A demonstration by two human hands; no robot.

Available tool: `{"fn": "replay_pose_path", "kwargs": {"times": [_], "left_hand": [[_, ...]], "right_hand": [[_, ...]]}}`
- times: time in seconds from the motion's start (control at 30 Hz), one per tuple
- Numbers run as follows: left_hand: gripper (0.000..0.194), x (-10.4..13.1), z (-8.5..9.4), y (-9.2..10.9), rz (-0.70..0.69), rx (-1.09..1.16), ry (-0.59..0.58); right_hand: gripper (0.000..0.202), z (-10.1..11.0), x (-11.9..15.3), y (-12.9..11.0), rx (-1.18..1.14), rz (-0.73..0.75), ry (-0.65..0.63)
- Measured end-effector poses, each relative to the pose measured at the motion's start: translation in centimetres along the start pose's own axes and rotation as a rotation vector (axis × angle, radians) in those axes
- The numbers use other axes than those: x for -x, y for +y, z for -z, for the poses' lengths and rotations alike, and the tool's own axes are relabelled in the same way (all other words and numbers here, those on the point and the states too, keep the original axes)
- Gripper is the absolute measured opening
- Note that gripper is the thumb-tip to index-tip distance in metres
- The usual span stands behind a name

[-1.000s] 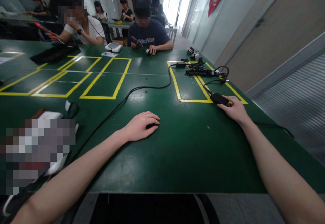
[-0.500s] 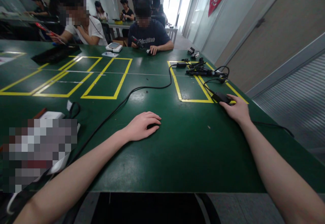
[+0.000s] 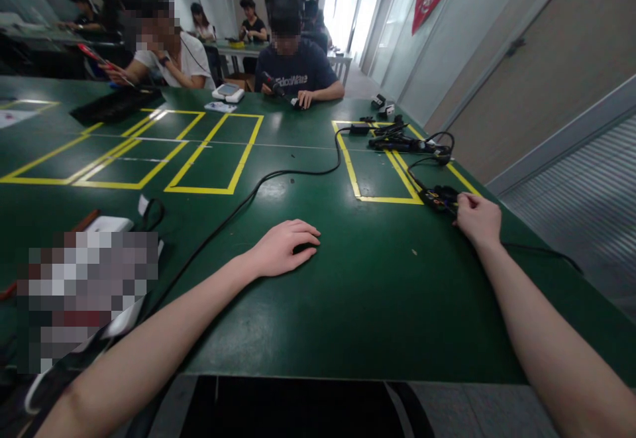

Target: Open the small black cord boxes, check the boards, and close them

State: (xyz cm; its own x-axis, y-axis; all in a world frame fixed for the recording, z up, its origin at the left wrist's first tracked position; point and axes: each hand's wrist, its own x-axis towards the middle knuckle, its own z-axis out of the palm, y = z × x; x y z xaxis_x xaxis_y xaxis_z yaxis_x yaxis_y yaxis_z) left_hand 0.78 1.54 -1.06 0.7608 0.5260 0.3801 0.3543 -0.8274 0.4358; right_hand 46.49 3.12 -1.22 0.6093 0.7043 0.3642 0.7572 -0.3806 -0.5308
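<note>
My left hand (image 3: 288,247) rests palm down on the green table (image 3: 358,305), its fingers loosely stretched and holding nothing. At the right, my right hand (image 3: 477,218) has its fingers curled and pinched at the near end of a small black corded device (image 3: 440,197). Small orange and blue spots show on the device's upper face, too small to make out. It lies at the corner of a yellow tape outline, partly covered by my fingers. A thin cable (image 3: 411,171) runs from its far end towards a heap of black cables and gear (image 3: 397,136).
A long black cable (image 3: 278,173) crosses the table to a small black box (image 3: 360,129). A blurred-out item (image 3: 89,285) lies at the left. Across the table sit a person in dark blue (image 3: 298,70) and one in white (image 3: 193,60), beside a black tray (image 3: 116,103).
The black device has been turned over, so a spotted face shows instead of a plain one. My right hand has curled closed at its near end. My left hand stays in place.
</note>
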Motion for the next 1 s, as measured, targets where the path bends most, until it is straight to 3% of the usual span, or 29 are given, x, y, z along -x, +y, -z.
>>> {"fn": "replay_pose_path", "kwargs": {"times": [0.13, 0.33, 0.5, 0.7, 0.9, 1.0], "left_hand": [[0.017, 0.0, -0.1, 0.1, 0.003, 0.007, 0.002], [0.017, -0.1, 0.0, 0.2, 0.002, -0.002, 0.000], [0.018, -0.1, -0.1, 0.1, 0.010, -0.012, -0.009], [0.018, 0.0, -0.1, 0.0, 0.012, -0.012, -0.008], [0.017, 0.0, 0.0, 0.0, 0.009, -0.005, -0.009], [0.017, 0.0, 0.1, 0.1, 0.007, 0.000, -0.008]], "right_hand": [[0.053, 0.2, 0.1, -0.5, -0.005, -0.081, -0.048], [0.072, 0.7, 0.3, -0.8, -0.022, 0.123, -0.025], [0.087, 0.9, 0.7, -1.4, -0.094, 0.090, -0.027], [0.069, 1.2, 1.2, -1.7, -0.143, 0.104, -0.096], [0.047, 1.3, 1.1, -2.0, 0.038, 0.287, -0.085], [0.044, 1.1, 1.0, -2.3, 0.080, 0.276, -0.129]]}}
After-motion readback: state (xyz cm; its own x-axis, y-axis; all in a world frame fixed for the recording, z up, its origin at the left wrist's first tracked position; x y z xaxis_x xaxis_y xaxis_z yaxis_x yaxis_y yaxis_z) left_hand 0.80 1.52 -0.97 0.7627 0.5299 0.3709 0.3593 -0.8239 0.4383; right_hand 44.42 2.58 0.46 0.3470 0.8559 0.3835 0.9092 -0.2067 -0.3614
